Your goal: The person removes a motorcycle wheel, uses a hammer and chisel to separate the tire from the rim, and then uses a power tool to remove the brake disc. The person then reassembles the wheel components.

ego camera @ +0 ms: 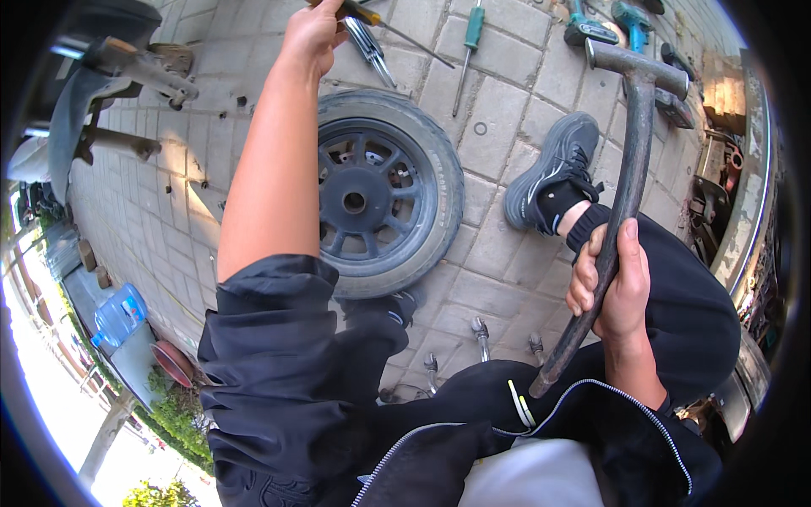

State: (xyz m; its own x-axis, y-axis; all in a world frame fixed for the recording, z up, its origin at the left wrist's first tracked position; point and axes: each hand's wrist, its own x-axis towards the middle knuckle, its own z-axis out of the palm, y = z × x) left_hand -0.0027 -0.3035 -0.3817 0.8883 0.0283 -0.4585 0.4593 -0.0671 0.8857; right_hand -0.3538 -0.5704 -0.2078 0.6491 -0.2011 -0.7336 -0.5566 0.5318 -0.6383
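Note:
My left hand [317, 35] is at the top, its fingers closed around the handle of a screwdriver [415, 44] with a yellow and dark grip and a long shaft. In my right hand [611, 279] is a dark steel hammer [637, 133] with a curved bar handle and a cylindrical head, the head pointing up and away. A scooter-type wheel with a tyre [437, 209] lies flat on the paving, partly behind my left forearm; its hub has an open centre bore. Beyond it lie a folded hex key set [367, 47] and a green-handled screwdriver [474, 32].
Teal power tools [586, 28] lie at the top right. Several wrenches [481, 336] are on the bricks near my legs. Fork tubes [120, 139] of a vehicle stick out at the left. A blue water bottle [123, 314] lies at the lower left; a metal-edged box [747, 209] of parts stands right.

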